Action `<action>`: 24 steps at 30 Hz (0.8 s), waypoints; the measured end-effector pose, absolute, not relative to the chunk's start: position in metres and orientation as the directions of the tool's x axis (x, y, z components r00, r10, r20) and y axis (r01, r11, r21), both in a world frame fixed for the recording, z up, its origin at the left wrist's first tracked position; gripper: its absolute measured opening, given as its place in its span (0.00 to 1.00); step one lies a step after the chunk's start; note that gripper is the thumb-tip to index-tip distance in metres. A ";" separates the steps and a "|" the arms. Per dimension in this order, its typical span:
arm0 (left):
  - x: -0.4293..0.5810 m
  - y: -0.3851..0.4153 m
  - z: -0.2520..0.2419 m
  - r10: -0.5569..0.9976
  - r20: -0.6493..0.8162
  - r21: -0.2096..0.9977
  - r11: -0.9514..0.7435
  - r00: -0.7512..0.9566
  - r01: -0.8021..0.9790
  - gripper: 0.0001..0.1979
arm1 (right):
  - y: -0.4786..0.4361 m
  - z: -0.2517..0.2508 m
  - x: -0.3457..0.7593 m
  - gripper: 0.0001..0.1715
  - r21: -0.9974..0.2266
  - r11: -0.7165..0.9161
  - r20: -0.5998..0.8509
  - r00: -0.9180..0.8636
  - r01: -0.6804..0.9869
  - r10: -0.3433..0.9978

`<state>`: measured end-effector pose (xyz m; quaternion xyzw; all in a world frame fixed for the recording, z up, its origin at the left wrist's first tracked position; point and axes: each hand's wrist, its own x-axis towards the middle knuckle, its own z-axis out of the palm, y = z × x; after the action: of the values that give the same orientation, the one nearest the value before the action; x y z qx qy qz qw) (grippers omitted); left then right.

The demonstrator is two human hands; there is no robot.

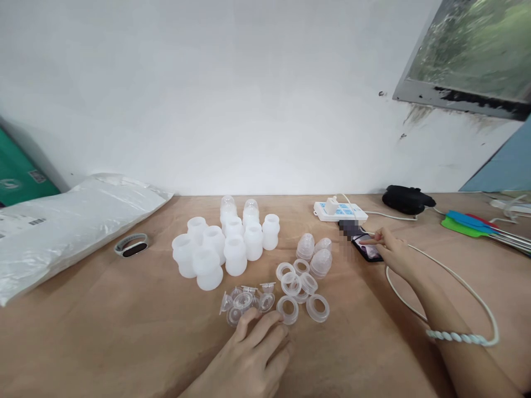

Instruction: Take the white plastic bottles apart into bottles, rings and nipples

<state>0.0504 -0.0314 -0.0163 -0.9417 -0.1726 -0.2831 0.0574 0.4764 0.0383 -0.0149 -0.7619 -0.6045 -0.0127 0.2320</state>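
Observation:
My right hand (389,251) reaches to a smartphone (373,251), its index finger stretched onto the screen; part of the phone is blurred out. My left hand (259,351) rests on the table with fingers bent and slightly apart, gripping nothing I can see. Just beyond its fingertips lie several clear silicone bottle nipples (243,300). To their right are several translucent rings (318,308), some overlapping. Behind the rings stand three clear domed caps (321,263). Several white bottle bodies (235,255) stand upright in a group, two at the back topped with clear domes (251,208).
A white power strip (340,211) with a plugged-in charger lies by the wall, its cable (468,279) looping past my right arm. A fitness band (131,245) and a white plastic parcel (78,221) are at left. A black case (407,199) and coloured spatulas (477,224) lie at right.

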 end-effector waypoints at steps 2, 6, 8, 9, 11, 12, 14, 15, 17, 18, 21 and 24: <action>0.051 -0.031 -0.017 0.288 0.559 -0.005 -0.936 0.777 0.351 0.08 | 0.039 -0.016 0.476 0.08 -0.352 -0.134 0.299 0.247 0.927 0.922; 0.051 -0.031 -0.017 0.287 0.557 -0.014 -0.935 0.779 0.354 0.07 | 0.039 -0.017 0.480 0.08 -0.348 -0.145 0.317 0.262 0.926 0.912; 0.051 -0.030 -0.017 0.276 0.560 -0.024 -0.937 0.781 0.349 0.06 | 0.039 -0.019 0.484 0.08 -0.335 -0.186 0.344 0.303 0.924 0.889; 0.051 -0.030 -0.018 0.276 0.565 -0.024 -0.937 0.778 0.350 0.06 | 0.039 -0.020 0.486 0.09 -0.328 -0.209 0.357 0.326 0.921 0.875; 0.051 -0.029 -0.019 0.266 0.583 -0.023 -0.939 0.768 0.342 0.07 | 0.039 -0.023 0.491 0.09 -0.312 -0.253 0.374 0.363 0.916 0.853; 0.051 -0.028 -0.020 0.260 0.590 -0.024 -0.941 0.765 0.338 0.08 | 0.039 -0.025 0.492 0.08 -0.302 -0.276 0.378 0.380 0.912 0.844; 0.051 -0.027 -0.021 0.231 0.601 -0.041 -0.947 0.765 0.318 0.08 | 0.039 -0.028 0.496 0.08 -0.284 -0.318 0.378 0.410 0.905 0.830; 0.051 -0.027 -0.021 0.222 0.601 -0.050 -0.948 0.768 0.313 0.08 | 0.039 -0.029 0.497 0.09 -0.277 -0.334 0.377 0.421 0.901 0.825; 0.051 -0.027 -0.021 0.236 0.587 -0.050 -0.944 0.774 0.326 0.08 | 0.039 -0.031 0.499 0.10 -0.264 -0.351 0.374 0.431 0.898 0.821; 0.051 -0.027 -0.022 0.242 0.588 -0.045 -0.943 0.772 0.330 0.08 | 0.039 -0.032 0.499 0.10 -0.260 -0.353 0.372 0.430 0.899 0.823; 0.050 -0.027 -0.022 0.243 0.588 -0.032 -0.946 0.772 0.322 0.08 | 0.039 -0.033 0.500 0.11 -0.254 -0.346 0.365 0.421 0.903 0.830; 0.050 -0.028 -0.020 0.246 0.576 -0.035 -0.946 0.780 0.324 0.07 | 0.039 -0.034 0.500 0.13 -0.252 -0.322 0.360 0.397 0.913 0.844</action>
<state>0.0499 -0.0279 -0.0204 -0.9411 -0.1513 -0.2952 0.0659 0.4997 0.0390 -0.0335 -0.8089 -0.5430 -0.0810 0.2105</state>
